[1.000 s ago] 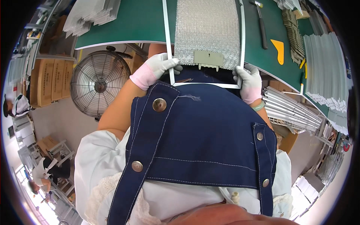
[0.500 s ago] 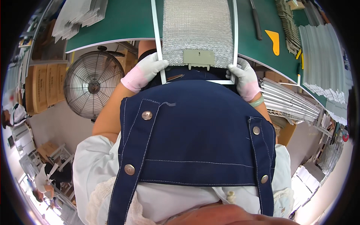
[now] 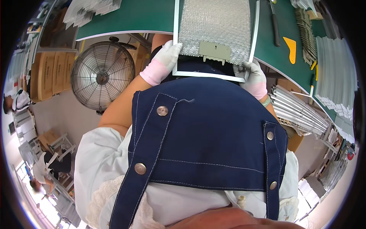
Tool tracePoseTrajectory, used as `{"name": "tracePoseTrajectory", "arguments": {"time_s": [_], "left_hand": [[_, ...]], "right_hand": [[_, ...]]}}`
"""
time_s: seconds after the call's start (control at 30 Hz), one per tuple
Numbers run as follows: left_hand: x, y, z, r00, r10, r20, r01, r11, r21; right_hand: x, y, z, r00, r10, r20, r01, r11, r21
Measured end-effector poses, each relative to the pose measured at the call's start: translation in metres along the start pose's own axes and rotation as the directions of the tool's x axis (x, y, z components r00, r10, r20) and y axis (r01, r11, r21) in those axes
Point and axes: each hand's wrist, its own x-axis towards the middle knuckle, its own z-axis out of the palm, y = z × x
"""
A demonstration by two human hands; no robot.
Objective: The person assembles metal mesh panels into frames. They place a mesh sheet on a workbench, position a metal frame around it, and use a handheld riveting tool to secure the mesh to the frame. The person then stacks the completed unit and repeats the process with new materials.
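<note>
A slim silver-white metal frame (image 3: 209, 76) reaches from the green table to my apron front, its near bar close against me. Inside it lies a silver expanded-metal mesh sheet (image 3: 215, 23), with a gap between its near edge and the near bar. A grey-green plastic piece with short prongs (image 3: 214, 52) sits on the mesh's near edge. My left hand (image 3: 166, 57), in a white glove with a pink cuff, is closed on the frame's left side bar. My right hand (image 3: 253, 77), gloved alike, grips the frame by its near right corner; some of its fingers are hidden.
On the green table (image 3: 141, 19) lie a dark-handled tool (image 3: 275, 28), a yellow scraper-like piece (image 3: 290, 50) and stacks of metal strips (image 3: 331, 65). A large floor fan (image 3: 102, 78) stands at the left. Metal profiles (image 3: 297, 108) are stacked below the table's right side.
The view has shifted, so most things sit farther right. The frame has tilted slightly, and its whole near bar now shows above my apron. Both hands stay on the frame.
</note>
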Motion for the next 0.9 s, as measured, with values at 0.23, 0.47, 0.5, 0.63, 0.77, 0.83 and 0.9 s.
{"name": "tracePoseTrajectory", "arguments": {"time_s": [0.23, 0.47, 0.5, 0.63, 0.77, 0.83, 0.9], "left_hand": [[0.006, -0.013, -0.004, 0.984, 0.095, 0.152, -0.069, 0.984, -0.167], [0.006, -0.004, 0.006, 0.981, -0.054, 0.186, 0.167, 0.718, -0.675], [0.005, 0.000, 0.012, 0.988, -0.064, 0.140, 0.146, 0.681, -0.717], [0.003, 0.012, 0.019, 0.998, -0.036, 0.048, 0.060, 0.573, -0.817], [-0.003, 0.013, 0.011, 0.990, -0.079, 0.118, 0.140, 0.685, -0.715], [-0.005, 0.008, 0.003, 0.989, -0.057, 0.135, 0.129, 0.783, -0.608], [-0.014, 0.003, 0.008, 0.997, -0.034, 0.066, 0.070, 0.738, -0.671]], "right_hand": [[0.000, -0.002, 0.006, 0.999, 0.034, 0.016, -0.035, 0.998, 0.044], [0.002, -0.003, 0.011, 0.981, 0.114, 0.155, -0.131, 0.986, 0.105], [0.000, -0.003, 0.015, 0.982, 0.125, 0.145, -0.142, 0.983, 0.113], [0.005, -0.002, 0.015, 0.996, 0.044, 0.073, -0.044, 0.999, 0.003], [0.022, -0.001, -0.023, 0.984, 0.123, 0.131, -0.102, 0.982, -0.157], [0.025, 0.005, -0.035, 0.972, 0.101, 0.211, -0.030, 0.948, -0.316], [0.006, -0.006, -0.011, 0.967, 0.216, 0.136, -0.196, 0.969, -0.149]]}}
